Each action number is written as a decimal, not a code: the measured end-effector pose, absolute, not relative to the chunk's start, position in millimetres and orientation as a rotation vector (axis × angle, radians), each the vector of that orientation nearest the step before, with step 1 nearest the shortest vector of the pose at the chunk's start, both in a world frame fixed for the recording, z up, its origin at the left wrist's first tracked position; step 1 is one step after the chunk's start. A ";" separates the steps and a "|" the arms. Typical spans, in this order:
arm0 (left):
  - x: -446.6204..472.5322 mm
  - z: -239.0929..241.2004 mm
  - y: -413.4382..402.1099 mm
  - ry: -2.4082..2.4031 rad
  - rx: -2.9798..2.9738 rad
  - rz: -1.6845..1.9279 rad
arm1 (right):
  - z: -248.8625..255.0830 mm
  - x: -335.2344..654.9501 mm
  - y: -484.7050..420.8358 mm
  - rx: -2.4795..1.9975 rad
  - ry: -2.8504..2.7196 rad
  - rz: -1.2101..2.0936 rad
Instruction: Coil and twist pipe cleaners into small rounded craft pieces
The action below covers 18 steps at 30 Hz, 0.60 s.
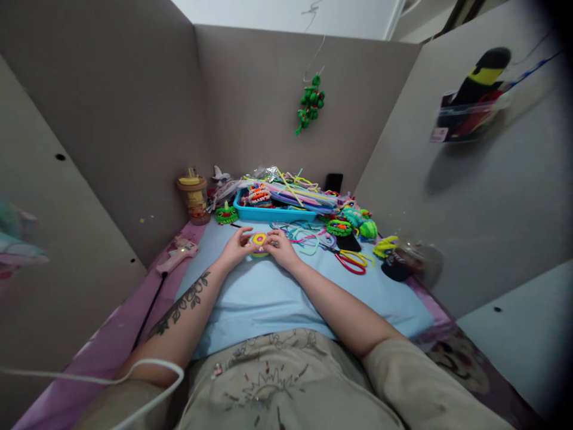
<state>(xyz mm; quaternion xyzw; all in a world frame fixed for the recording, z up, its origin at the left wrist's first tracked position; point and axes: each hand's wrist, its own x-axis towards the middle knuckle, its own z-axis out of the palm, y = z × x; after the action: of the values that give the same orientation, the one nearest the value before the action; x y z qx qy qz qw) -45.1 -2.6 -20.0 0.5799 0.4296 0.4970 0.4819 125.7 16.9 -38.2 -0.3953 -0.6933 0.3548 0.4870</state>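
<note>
Between my two hands sits a small round craft piece (259,240) with yellow, pink and white rings on top and a greenish side below. My left hand (236,246) curls its fingers against the piece's left side. From the right, my right hand (281,248) presses its fingertips on the piece's edge. The underside is hidden. Just right of my hands lie loose pastel pipe cleaners (308,237) and a pair of scissors (351,260) with red and yellow handles. All rest on a light blue cloth (264,292).
Behind my hands, a blue tray (273,214) overflows with pipe cleaners. A green fuzzy figure (227,213) stands left of it, beside a lidded cup (194,197). A pink glue gun (178,253) lies at left. Several fuzzy pieces (353,218) and a dark cap (396,266) sit right.
</note>
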 end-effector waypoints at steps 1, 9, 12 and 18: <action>-44.6 -20.3 -2.6 1.050 1.411 1.217 | -38.3 125.7 17.0 -0.958 -1.690 0.855; -46.2 -23.6 -0.5 1.069 1.396 1.231 | -41.3 126.3 18.9 -0.952 -1.694 0.789; -46.7 -23.0 -0.8 1.057 1.361 1.228 | -42.2 126.7 19.2 -0.952 -1.700 0.774; -49.6 -20.9 -3.8 0.939 1.255 1.155 | -41.5 127.4 18.4 -0.957 -1.686 0.780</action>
<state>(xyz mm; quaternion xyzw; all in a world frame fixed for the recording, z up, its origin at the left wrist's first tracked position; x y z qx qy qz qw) -49.6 -3.8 -20.9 0.5329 0.3987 0.4906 0.5625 127.4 18.4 -41.5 -0.3961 -0.6978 0.3227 0.5020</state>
